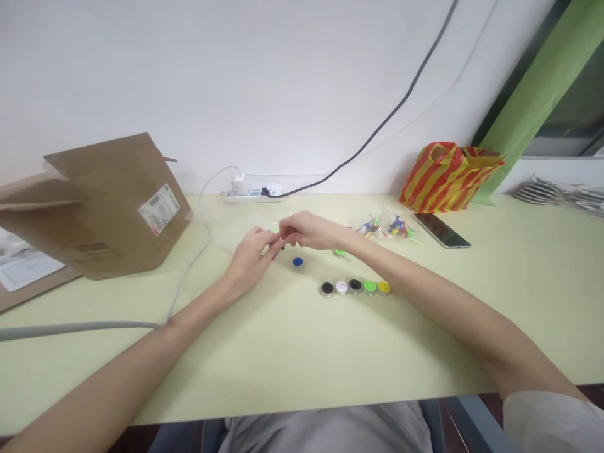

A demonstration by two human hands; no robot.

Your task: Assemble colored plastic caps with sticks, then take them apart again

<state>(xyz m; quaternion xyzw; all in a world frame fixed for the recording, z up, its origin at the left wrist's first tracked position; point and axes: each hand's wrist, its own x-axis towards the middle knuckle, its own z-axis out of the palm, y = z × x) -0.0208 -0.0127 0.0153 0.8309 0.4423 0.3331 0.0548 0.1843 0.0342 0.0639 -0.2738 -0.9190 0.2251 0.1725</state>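
Observation:
My left hand and my right hand meet above the table, both with fingers closed. Small red and blue pieces show between their fingertips, too small and covered to name. A blue round disc lies just below my hands. Under my right forearm a green piece partly shows. Closer to me is a row of round discs on clear bases: a black one, a white one, another black one, a green one and a yellow one.
Clear bags of small coloured pieces lie beyond my right forearm, beside a phone and a striped bag. An open cardboard box stands left. A power strip sits by the wall; a grey cable runs near my left arm.

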